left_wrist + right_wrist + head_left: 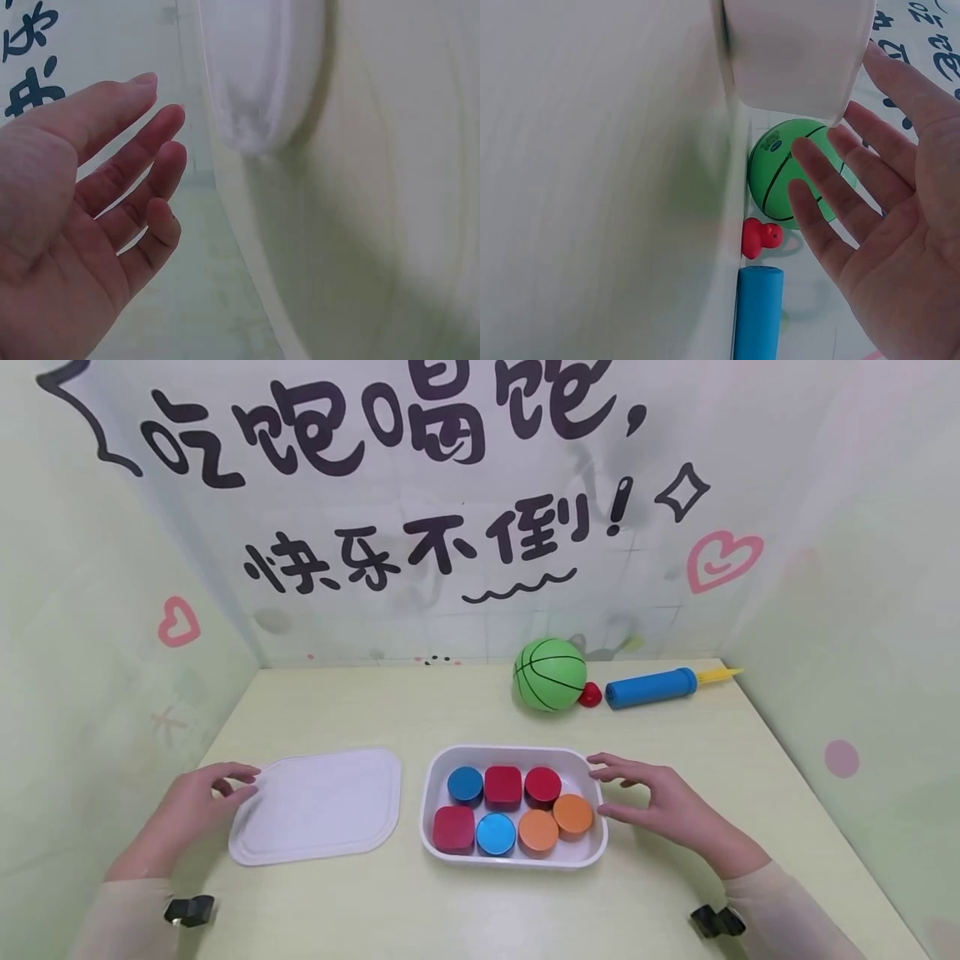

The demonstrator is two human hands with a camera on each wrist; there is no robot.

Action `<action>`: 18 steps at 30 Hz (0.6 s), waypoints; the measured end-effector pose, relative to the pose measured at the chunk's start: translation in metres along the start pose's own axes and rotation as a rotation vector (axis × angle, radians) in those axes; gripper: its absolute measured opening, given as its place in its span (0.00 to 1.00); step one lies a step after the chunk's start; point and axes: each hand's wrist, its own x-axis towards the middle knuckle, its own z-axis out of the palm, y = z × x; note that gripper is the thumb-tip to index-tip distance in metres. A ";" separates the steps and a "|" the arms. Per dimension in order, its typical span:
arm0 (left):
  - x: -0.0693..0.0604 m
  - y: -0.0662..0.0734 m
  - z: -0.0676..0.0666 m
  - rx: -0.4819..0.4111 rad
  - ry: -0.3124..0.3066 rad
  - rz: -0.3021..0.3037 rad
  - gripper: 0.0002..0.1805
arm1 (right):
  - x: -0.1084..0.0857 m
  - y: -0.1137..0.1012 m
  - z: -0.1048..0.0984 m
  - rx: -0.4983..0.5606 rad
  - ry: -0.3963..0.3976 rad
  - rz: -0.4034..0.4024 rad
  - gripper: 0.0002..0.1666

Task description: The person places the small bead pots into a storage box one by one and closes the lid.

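Observation:
My left hand (201, 800) is at the left edge of a flat white lid (318, 806) on the table. Its fingers are loosely bent and hold nothing; the left wrist view shows a gap between them and the lid's end. On the other side, my right hand (663, 797) is at the right end of a white box (517, 863), fingers spread and relaxed. Its fingertips are close to the rim; whether they touch it I cannot tell. Inside the box lie blue round pieces (496, 834), red square pieces (453, 830), a red round piece (542, 785) and orange round pieces (538, 832).
Along the back of the table are a green ball (550, 674) with black lines, a small red duck-like toy (760, 237) and a blue hand pump (651, 687) with a yellow nozzle (720, 675). Printed cloth walls (480, 577) enclose the table at the back and sides.

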 end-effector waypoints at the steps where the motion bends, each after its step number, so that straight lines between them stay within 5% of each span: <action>1: 0.000 -0.005 -0.001 0.000 -0.014 -0.013 0.19 | 0.000 0.000 0.000 0.000 0.001 0.003 0.32; 6: -0.001 -0.019 -0.005 0.006 -0.043 -0.052 0.24 | -0.001 0.000 -0.001 -0.001 0.001 0.003 0.31; 18: -0.011 -0.028 0.001 0.031 -0.096 -0.041 0.24 | -0.001 0.001 -0.001 -0.009 -0.002 -0.002 0.31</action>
